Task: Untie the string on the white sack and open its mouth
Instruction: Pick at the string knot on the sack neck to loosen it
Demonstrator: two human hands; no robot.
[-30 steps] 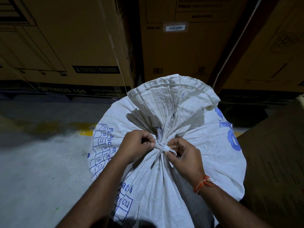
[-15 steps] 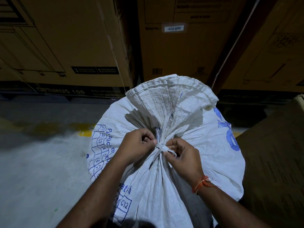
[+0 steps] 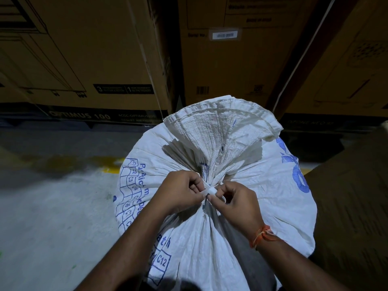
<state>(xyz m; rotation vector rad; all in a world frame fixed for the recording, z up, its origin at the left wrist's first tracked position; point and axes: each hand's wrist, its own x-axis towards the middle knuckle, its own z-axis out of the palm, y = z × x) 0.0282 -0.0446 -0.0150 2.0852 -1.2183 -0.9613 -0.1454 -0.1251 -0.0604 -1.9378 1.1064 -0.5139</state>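
A full white woven sack (image 3: 262,192) with blue print stands in front of me, its neck gathered tight and its mouth (image 3: 222,127) fanned out above the tie. A white string (image 3: 211,190) is knotted round the neck. My left hand (image 3: 178,192) pinches the string's left part with curled fingers. My right hand (image 3: 235,201) pinches the knot from the right, a loop of string showing beside its fingers. The knot is partly hidden by my fingertips.
Tall brown cardboard boxes (image 3: 88,55) line the back, close behind the sack. Another brown box (image 3: 352,217) stands right against the sack's right side. Grey concrete floor (image 3: 52,217) with a yellow line (image 3: 109,168) lies to the left.
Both hands have drawn closer together over the knot, and the left hand now has a short piece of string pulled out between its fingers. The sack stays tied.
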